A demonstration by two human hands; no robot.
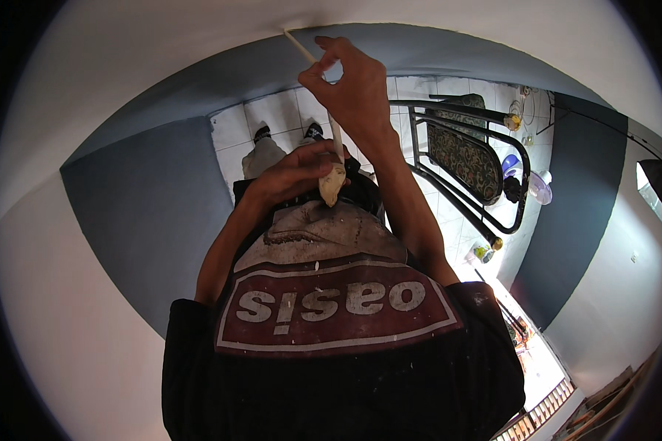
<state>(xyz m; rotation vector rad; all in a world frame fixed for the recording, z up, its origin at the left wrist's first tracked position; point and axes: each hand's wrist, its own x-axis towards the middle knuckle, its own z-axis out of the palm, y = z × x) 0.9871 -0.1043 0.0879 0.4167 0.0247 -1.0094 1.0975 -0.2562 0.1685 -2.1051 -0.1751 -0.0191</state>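
Note:
Raised to the paint border, my right hand [357, 84] pinches a narrow pale strip of masking tape [300, 47] between thumb and finger. The strip's far end touches the wall along the line where blue-grey paint meets white. Below my right hand, the strip runs down to my left hand [293, 173], held low before my waist. My left fingers close around a yellowish, crumpled wad of tape [332, 187]. The fingertips are partly hidden behind it.
A blue-grey wall [162, 213] stands to the left. On the right, a black metal-framed seat [463, 154] with patterned panels rests on white floor tiles [276, 110]. Beyond it are a purple-and-white fan-like object [541, 187] and a bright doorway [541, 367].

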